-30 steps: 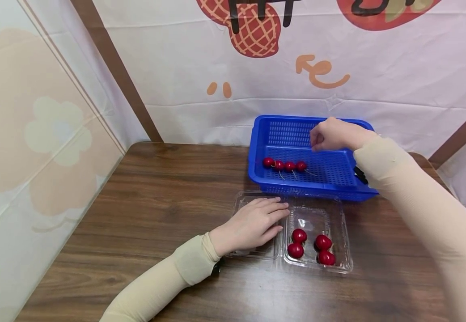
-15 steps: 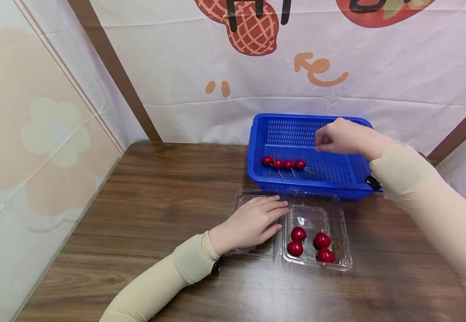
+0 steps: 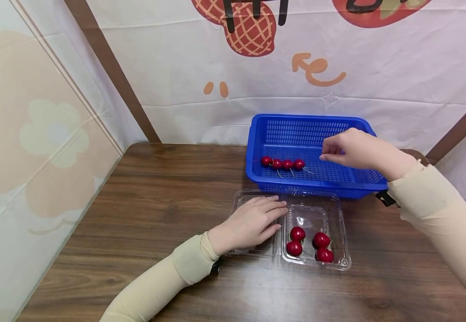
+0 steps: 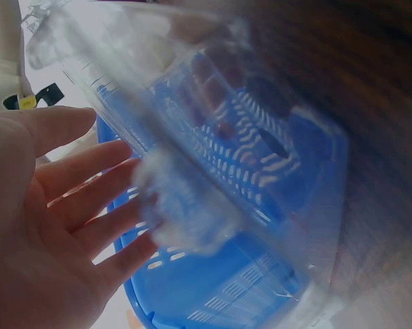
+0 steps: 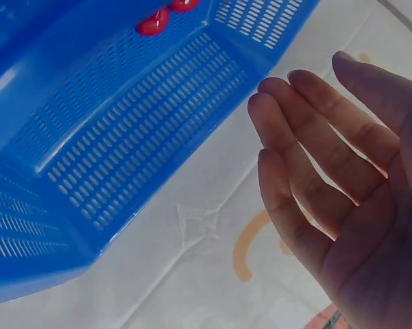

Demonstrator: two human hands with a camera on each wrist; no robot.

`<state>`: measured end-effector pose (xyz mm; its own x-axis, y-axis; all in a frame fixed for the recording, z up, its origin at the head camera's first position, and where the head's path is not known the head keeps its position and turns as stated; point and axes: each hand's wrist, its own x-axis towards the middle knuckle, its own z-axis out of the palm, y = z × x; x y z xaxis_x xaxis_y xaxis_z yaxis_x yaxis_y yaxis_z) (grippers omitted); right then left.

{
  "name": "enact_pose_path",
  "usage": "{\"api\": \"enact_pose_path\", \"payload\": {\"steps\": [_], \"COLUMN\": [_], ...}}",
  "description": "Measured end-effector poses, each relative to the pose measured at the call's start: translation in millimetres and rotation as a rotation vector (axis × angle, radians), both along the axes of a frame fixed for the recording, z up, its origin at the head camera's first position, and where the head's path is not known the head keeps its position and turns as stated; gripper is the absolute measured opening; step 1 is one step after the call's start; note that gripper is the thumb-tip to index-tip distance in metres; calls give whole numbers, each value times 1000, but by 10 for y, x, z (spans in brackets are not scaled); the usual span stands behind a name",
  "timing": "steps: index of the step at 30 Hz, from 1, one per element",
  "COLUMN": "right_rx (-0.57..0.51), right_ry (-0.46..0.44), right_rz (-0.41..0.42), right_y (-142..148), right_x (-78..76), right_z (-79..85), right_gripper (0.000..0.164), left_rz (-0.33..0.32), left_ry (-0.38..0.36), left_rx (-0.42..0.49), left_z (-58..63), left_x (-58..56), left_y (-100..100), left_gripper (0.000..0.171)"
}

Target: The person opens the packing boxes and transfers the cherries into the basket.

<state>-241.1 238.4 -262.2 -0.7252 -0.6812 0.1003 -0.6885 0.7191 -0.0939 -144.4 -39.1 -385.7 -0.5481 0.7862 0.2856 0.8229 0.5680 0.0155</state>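
A blue perforated basket stands at the back of the wooden table, with a row of several red cherries on its floor. My right hand hovers over the basket's right half, fingers relaxed, holding nothing; the right wrist view shows its empty palm beside the basket. In front lies an open clear clamshell box with several cherries in its right half. My left hand rests flat on the box's left half, its fingers straight.
A white printed cloth hangs right behind the basket. A pale panel closes off the left side. The table's left and front parts are bare wood.
My right hand has drifted to the right and slightly lower over the basket, and its curled fingers have loosened. The left hand, the box and the cherries have stayed put.
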Motion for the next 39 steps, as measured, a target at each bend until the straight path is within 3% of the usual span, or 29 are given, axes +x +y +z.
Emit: {"api": "enact_pose_path", "payload": {"steps": [8,28,39], "right_rx": [-47,-201,-226], "right_ry": [17,186,163], "right_rz": [1,132,157], "right_y": [25,36,-35], "right_x": [173,569,769], "right_z": [-39,-279,-405], "right_gripper": [6,11,14], "left_rz": [2,-14,-8], "left_ry": [7,2,-12], "left_rx": [-5,7,-5], "left_z": [5,15,32], "left_x": [-6,-16,-19], "left_y": [-9,-16,-16], "left_gripper": [38,38,38]}}
